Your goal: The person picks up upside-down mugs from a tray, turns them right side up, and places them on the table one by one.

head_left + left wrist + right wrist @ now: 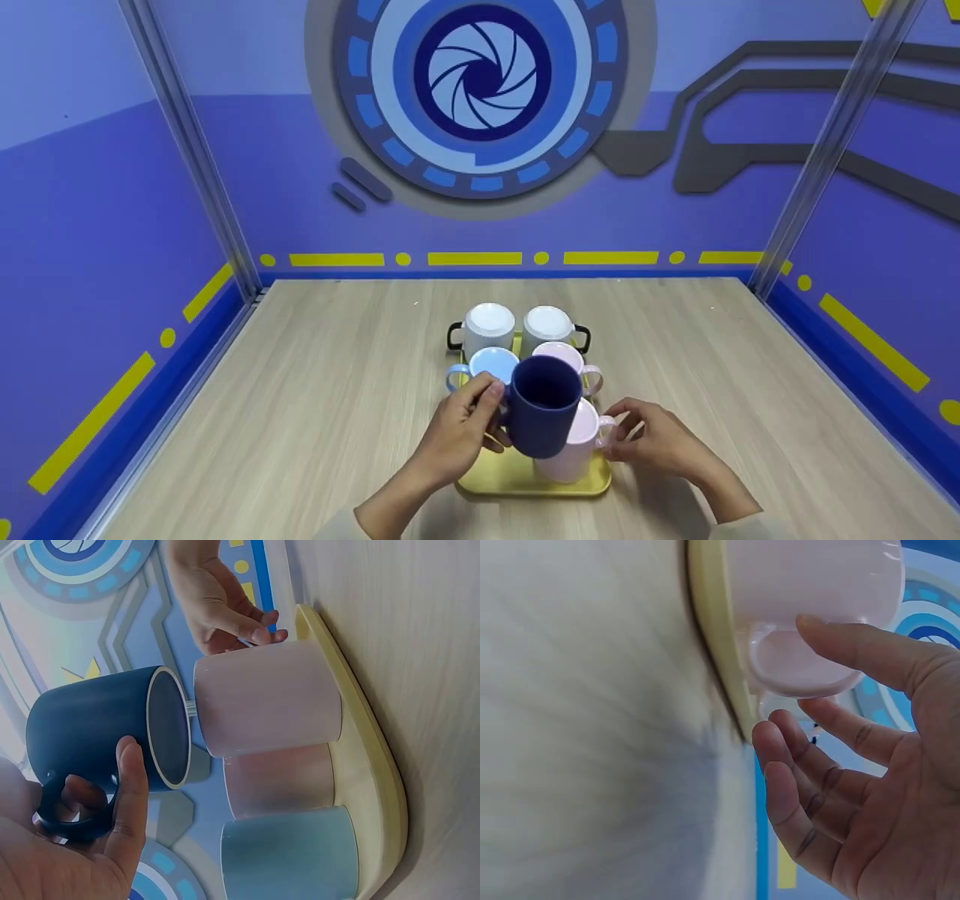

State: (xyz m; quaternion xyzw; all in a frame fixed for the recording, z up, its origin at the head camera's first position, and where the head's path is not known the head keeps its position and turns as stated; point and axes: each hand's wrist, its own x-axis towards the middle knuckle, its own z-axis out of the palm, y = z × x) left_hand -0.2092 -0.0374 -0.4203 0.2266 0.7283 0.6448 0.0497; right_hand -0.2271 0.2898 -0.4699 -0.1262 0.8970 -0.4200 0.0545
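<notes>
My left hand (459,431) grips the handle of a dark blue mug (541,420), holding it above a yellow tray (480,480). The mug's hollow opening faces up toward the head view. Near the tray's front right stands a pink mug (562,461), partly hidden by the blue one. Beside its handle is my right hand (649,439). The right wrist view shows the thumb and index finger on either side of that handle (802,686), the other fingers loosely bent. Behind are a light blue mug (493,364) and a second pink mug (559,354).
Two white mugs with black handles, one at left (489,330) and one at right (546,326), stand at the tray's back. The tray sits on a wood-grain table (337,390). Printed blue panels (225,165) with metal posts (187,142) bound the table.
</notes>
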